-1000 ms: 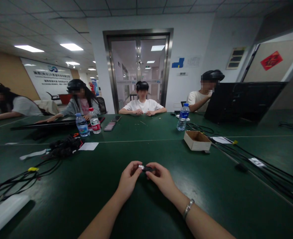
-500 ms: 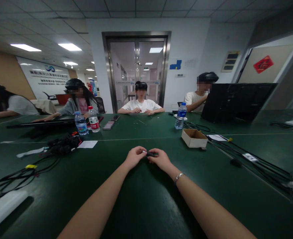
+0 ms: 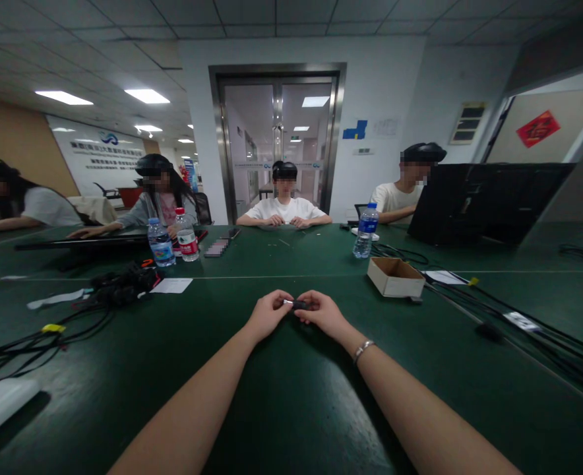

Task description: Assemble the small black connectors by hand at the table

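Over the green table (image 3: 291, 369), a small black stick-like object with a silvery end (image 3: 300, 305) spans the gap between my two hands. Its exact kind is too small to make out. My left hand (image 3: 268, 315) pinches the silvery end between thumb and fingertips. Around the black part, the fingers of my right hand (image 3: 324, 313) are closed, hiding some of it. A silver bracelet (image 3: 363, 350) circles my right wrist.
An open cardboard box (image 3: 396, 284) and a blue-labelled water bottle (image 3: 365, 231) stand to the right, near black cables (image 3: 533, 330). Left are two bottles (image 3: 161, 244), a black gear bundle (image 3: 118, 285) and a white object (image 3: 4, 406). Several people wearing headsets sit across.
The view has shifted slightly, so objects on the right appear farther right. Both hands keep their hold on the small black object, with little visible movement.
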The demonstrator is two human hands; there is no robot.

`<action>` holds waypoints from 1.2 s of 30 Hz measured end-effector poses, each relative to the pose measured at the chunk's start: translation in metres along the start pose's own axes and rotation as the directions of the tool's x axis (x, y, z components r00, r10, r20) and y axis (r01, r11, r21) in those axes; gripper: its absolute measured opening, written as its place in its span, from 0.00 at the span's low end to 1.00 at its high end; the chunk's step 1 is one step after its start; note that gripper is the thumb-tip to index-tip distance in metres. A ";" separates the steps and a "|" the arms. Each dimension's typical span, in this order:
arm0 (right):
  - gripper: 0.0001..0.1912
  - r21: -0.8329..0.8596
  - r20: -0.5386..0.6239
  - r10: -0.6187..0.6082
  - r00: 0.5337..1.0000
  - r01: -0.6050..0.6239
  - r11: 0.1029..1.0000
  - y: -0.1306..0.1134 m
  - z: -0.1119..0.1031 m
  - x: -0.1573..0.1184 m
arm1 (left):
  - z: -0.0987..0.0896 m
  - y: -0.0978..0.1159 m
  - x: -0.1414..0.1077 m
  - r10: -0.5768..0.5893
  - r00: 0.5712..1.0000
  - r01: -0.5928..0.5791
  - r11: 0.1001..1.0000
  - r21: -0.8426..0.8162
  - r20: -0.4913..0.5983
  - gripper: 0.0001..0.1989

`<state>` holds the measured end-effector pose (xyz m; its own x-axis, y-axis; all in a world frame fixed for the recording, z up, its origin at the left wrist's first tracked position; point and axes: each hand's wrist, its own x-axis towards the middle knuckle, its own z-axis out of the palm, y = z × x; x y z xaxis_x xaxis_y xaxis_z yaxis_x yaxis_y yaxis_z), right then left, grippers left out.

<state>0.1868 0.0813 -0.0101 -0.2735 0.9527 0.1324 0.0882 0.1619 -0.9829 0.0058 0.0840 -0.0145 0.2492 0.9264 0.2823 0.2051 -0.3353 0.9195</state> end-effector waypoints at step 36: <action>0.19 -0.010 0.104 0.035 0.994 -0.034 0.999 -0.009 -0.004 -0.001 | -0.003 0.009 -0.003 0.020 0.999 -0.026 0.973 -0.228 -0.027 0.22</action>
<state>0.1900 0.0795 -0.0006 -0.3680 0.9260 0.0840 0.1071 0.1319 -0.9855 0.0036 0.0785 -0.0058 0.2275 0.9237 0.3083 -0.0230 -0.3114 0.9500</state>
